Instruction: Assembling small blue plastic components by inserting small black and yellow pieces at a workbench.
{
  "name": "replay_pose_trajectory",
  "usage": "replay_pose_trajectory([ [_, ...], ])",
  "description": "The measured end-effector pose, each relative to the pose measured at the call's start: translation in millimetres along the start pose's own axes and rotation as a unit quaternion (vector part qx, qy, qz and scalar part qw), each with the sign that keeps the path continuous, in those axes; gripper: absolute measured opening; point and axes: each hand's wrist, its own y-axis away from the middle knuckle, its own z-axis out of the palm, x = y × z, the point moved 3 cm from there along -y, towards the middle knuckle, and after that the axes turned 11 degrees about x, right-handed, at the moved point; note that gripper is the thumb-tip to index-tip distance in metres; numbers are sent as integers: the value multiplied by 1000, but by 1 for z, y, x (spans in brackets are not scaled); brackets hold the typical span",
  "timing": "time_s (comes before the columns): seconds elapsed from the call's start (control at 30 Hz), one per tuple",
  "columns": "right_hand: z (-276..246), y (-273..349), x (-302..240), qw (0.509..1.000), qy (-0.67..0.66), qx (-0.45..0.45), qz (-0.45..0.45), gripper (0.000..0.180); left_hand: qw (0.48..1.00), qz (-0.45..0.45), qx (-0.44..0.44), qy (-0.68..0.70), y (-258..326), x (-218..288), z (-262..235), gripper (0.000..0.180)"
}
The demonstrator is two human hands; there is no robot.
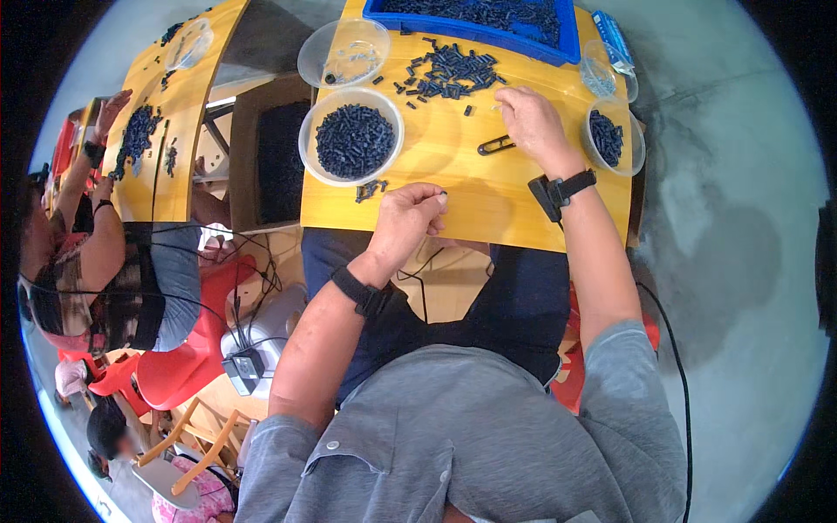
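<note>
- Our left hand (403,218) pinches a small dark piece (444,194) between thumb and forefinger near the yellow table's (488,209) front edge.
- Our right hand (534,126) has its fingers narrow at a thin pale sliver (497,106); we cannot tell whether they grip it.
- We see a black slotted tool (496,146) just beside it.
- Black cylindrical pieces (452,70) lie heaped beyond our left hand.
</note>
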Motion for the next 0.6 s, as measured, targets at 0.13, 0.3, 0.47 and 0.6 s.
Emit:
replay_pose_trajectory([
  [0.13,5,11,17,997,-30,6,68,14,1000,-6,28,-8,-9,-7,-3,16],
  [0.3,6,13,29,995,-67,38,66,13,1000,-6,25,-10,-14,-9,-5,17],
  [0.47,9,6,28,996,-39,11,78,12,999,24,32,-26,-11,-11,-7,17],
  [0.6,13,3,24,995,56,-62,57,11,999,23,44,-10,-9,-9,-7,16],
])
